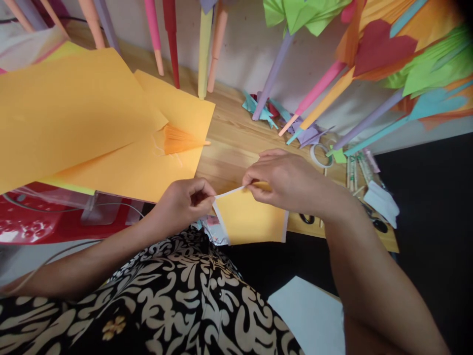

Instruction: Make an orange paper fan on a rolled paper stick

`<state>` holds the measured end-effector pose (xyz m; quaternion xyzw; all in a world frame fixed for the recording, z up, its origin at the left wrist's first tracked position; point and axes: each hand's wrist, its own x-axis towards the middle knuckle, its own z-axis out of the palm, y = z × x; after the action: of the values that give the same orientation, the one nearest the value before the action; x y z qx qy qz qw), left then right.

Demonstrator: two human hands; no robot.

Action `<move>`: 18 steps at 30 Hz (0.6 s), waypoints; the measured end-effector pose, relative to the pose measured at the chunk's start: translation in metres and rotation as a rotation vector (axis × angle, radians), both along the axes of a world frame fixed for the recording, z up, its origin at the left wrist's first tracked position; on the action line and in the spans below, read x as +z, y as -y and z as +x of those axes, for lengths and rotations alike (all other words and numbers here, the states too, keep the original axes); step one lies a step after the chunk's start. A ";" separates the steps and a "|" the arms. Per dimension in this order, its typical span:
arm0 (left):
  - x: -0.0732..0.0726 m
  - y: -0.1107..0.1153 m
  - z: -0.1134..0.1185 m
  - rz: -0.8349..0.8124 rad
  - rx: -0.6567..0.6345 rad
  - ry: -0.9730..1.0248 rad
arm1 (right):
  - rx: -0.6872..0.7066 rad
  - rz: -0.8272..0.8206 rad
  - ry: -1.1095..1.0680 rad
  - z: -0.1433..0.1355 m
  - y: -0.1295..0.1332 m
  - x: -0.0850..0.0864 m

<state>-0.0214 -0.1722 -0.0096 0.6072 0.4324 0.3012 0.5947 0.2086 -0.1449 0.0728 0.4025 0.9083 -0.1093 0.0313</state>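
A yellow-orange sheet of paper (254, 219) with white strips along its edges hangs over the front edge of the table. My left hand (188, 198) pinches its upper left corner between thumb and finger. Along the same top edge, my right hand (283, 177) has thumb and fingertips closed on the white strip. Part of the sheet's upper right is hidden beneath that hand. To the left lie large orange paper sheets (81, 108), with a small pleated orange paper fan (181, 140) on top.
Rolled paper sticks with paper flowers (306, 15) lean along the back wall. A tape roll (320, 155), folded paper stars (260, 111), scissors (306, 218) and glue sticks (353, 170) lie on the wooden table (225, 133). A red patterned object (33, 222) sits at left, with a cable nearby.
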 end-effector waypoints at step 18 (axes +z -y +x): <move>-0.003 0.017 0.005 -0.551 0.125 0.380 | -0.421 0.205 -0.502 -0.052 0.069 -0.057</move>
<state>-0.0169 -0.1893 -0.0129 0.3291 0.4151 0.3168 0.7868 0.1561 -0.2141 0.0157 0.5426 0.7910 -0.1174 -0.2571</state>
